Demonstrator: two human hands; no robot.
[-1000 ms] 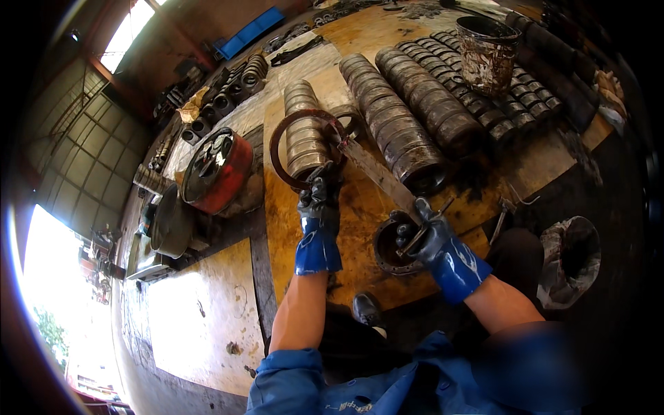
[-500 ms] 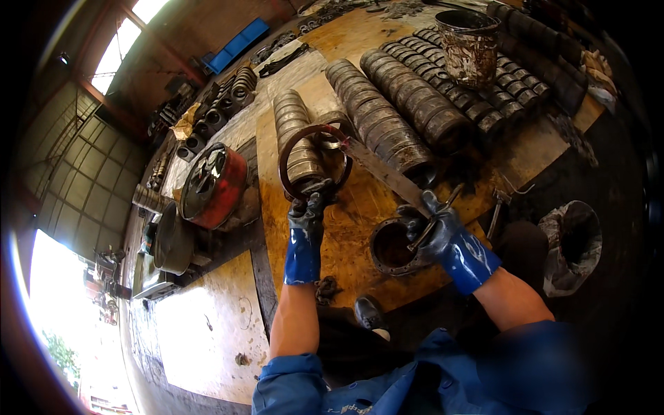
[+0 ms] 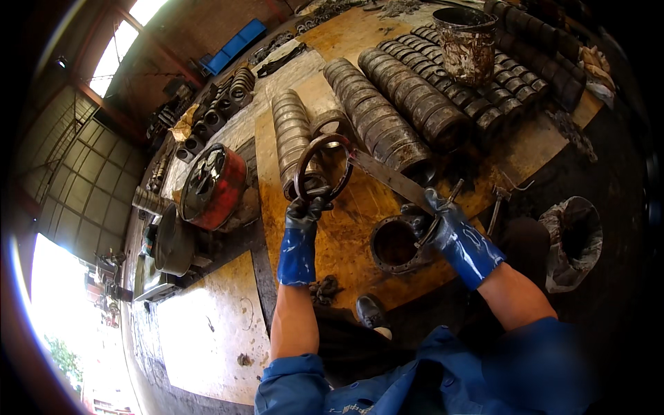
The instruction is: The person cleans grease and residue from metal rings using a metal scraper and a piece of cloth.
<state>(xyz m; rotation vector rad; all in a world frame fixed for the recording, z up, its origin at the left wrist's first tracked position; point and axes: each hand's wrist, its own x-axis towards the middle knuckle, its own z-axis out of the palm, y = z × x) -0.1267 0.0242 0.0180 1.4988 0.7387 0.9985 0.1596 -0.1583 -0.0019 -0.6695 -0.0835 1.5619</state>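
Observation:
My left hand, in a black-and-blue rubber glove, grips a dark metal ring by its lower edge and holds it up over the board. My right hand, gloved alike, is closed around a long flat metal scraper blade. The blade's reddish tip meets the ring's upper right rim. A thin rod crosses the right hand; whether it belongs to the scraper I cannot tell. Beside that hand a hollow flanged metal cylinder stands on the yellow-brown stained board.
Rows of stacked metal rings lie beyond my hands, with a grimy bucket on top. A red drum stands at left. To the right are a bag-lined container and a hammer-like tool. A rag lies near my shoe.
The ring has turned and now shows a narrower oval, shifted slightly right. The blade tip has followed along its rim. Both hands keep their hold.

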